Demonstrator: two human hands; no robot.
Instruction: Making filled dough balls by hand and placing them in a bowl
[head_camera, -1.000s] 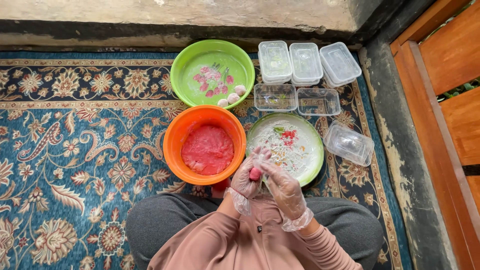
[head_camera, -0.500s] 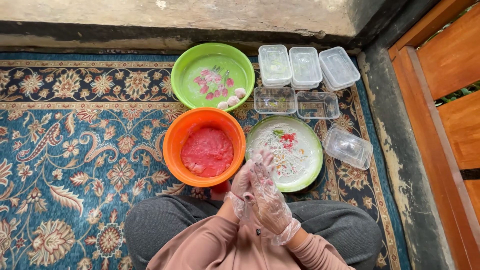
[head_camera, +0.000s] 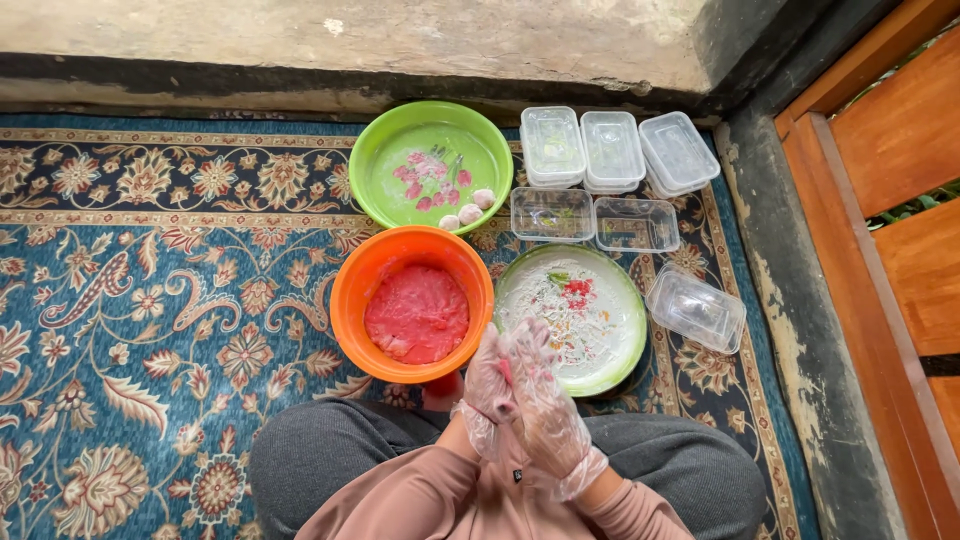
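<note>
Dough (head_camera: 504, 371) pressed btwn gloved hands (head_camera: 520, 395)

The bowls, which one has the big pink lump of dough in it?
The orange bowl, nearest the gloved hands. The green bowl behind it holds only a few small balls, and the green-rimmed plate beside it has just white dusting.

1. Bright, even daylight, soft and diffuse. No hard-edged shadows anywhere in my view.
2. Only weak contact shadows: a dark strip under the stone ledge (head_camera: 400, 85), and a faint one beside the orange bowl (head_camera: 350, 300).
3. Mild glare on the clear plastic containers (head_camera: 612, 150) and on my gloved hands (head_camera: 525, 395).
4. Focus sharp across the carpet (head_camera: 150, 300); pattern crisp.
5. Slight wide-angle bend at the edges; the wooden door (head_camera: 900, 200) lines lean outward.
6. No motion blur visible.
</note>
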